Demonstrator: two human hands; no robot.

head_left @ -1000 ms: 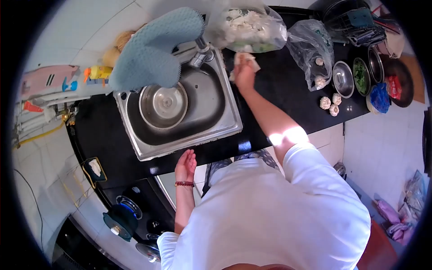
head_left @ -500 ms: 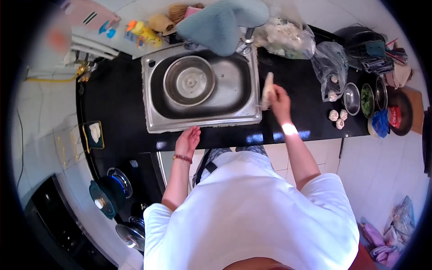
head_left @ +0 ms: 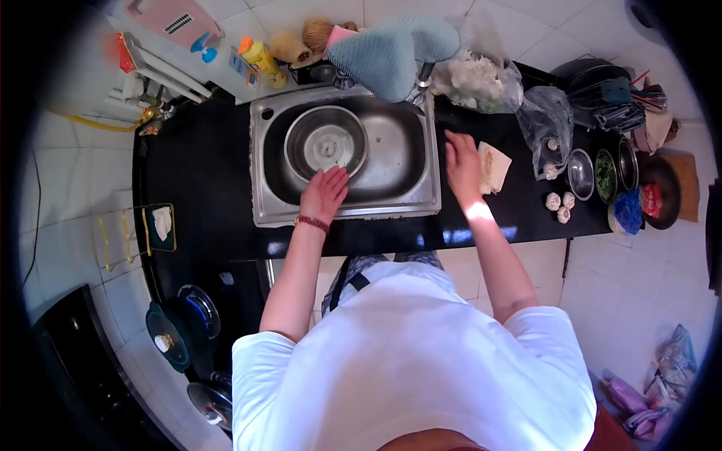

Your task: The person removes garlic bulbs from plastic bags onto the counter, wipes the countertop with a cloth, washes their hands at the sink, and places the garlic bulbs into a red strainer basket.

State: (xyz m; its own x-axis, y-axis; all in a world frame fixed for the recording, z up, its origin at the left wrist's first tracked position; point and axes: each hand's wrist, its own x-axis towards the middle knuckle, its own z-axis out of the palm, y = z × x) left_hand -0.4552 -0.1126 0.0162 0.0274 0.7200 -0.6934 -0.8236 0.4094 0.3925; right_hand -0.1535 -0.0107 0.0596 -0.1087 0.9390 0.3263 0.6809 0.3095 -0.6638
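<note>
My left hand (head_left: 325, 197) is open, fingers stretched, above the near side of the steel sink (head_left: 342, 213). Its fingertips overlap the front rim of a round metal basin (head_left: 292, 154) standing in the sink; whether they touch it I cannot tell. To the right of the sink, my right hand (head_left: 463, 167) is open over the black counter with nothing in its fingers. Beside it on the counter lies a pale beige, flat piece with brownish marks (head_left: 495, 167), perhaps a folded cloth. A blue-grey cloth (head_left: 395, 56) drapes over the faucet.
Garlic bulbs (head_left: 563, 204) lie to the right, near a plastic bag (head_left: 545, 124) and metal bowls (head_left: 580, 174). Behind the sink are a yellow bottle (head_left: 262, 62) and a bag of whitish food (head_left: 477, 81). A dark green pot (head_left: 167, 338) stands at left by a lit burner (head_left: 199, 308).
My right hand has let go of the beige piece, which now lies on the counter. My left hand has moved forward from the counter edge to the sink.
</note>
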